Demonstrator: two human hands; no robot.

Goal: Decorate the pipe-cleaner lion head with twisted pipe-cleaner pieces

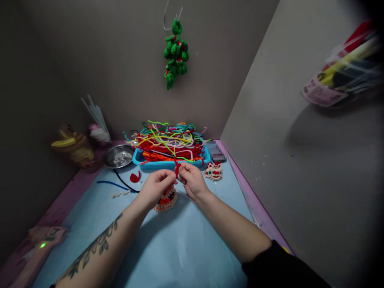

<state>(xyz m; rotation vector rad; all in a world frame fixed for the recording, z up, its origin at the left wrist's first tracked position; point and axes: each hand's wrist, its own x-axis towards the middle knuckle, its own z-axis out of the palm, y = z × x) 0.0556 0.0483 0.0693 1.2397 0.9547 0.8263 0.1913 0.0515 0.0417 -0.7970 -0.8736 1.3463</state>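
Grey walls (120,60) meet behind a pink-edged worktop (67,194) covered by a pale blue sheet (198,256). At far left lies a device with a lit green light (43,245); behind it stand a brown container (78,154) and white sticks (97,116). Next come a metal bowl (110,159) holding small pale pieces, a blue stem (112,183), a black stem (124,182), a twisted white piece (120,195) and a red coil (135,177). The left forearm, marked with a leaf tattoo, slants up and rightward from the lower left; the left hand (154,187) is turned back upward, its thumb and index finger pinched together on a red strand (177,170). This strand stands between the two hands, in front of a blue tray (156,164) heaped with colourful stems (172,140). Beneath the left hand, partly hidden, is a cream and orange-red ornament (164,205). The right hand (193,182), its forearm slanting up and leftward from a black sleeve (279,264), has its fingers clamped on the same strand. Just beyond lies a cream and red face-shaped ornament (213,172).
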